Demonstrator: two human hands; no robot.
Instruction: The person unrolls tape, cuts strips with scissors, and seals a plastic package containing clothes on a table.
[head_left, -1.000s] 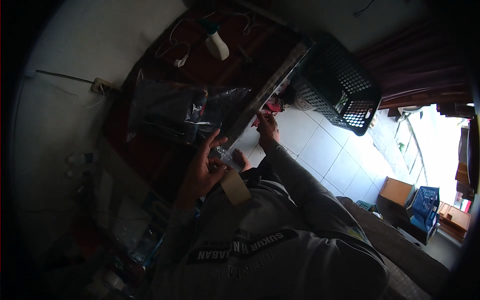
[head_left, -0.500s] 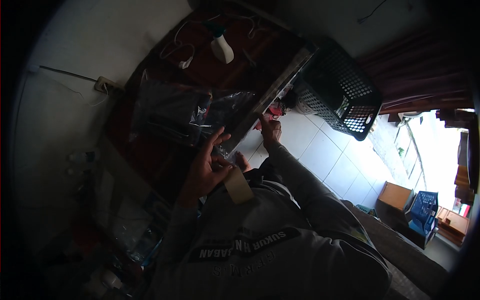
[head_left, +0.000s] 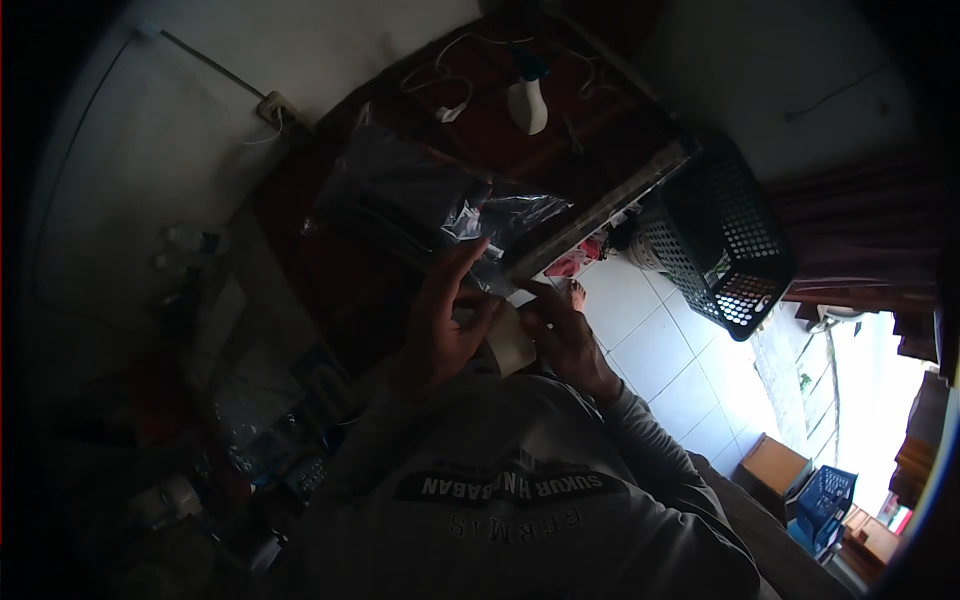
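Note:
My left hand (head_left: 450,325) is closed in a pinch on a flat tan rectangular piece (head_left: 510,345), which hangs below its thumb. On the other side, my right hand (head_left: 570,345) has curled fingers close against the piece's edge. A small pale bit shows by its fingertips, too dim to make out. Just beyond both hands, a clear plastic bag (head_left: 400,185) with dark contents lies on the dark red tabletop (head_left: 320,240). Its shiny near end reaches my left fingertips.
A white spray bottle (head_left: 528,105) with a green top and a white cable (head_left: 455,112) lie at the table's far side. To the right stands a dark perforated basket (head_left: 720,240) above white floor tiles (head_left: 650,340). Blue crates (head_left: 825,505) sit at lower right.
My right hand has come from the table edge back to the tan piece beside my left hand. The view has shifted, so the surroundings appear farther right and lower.

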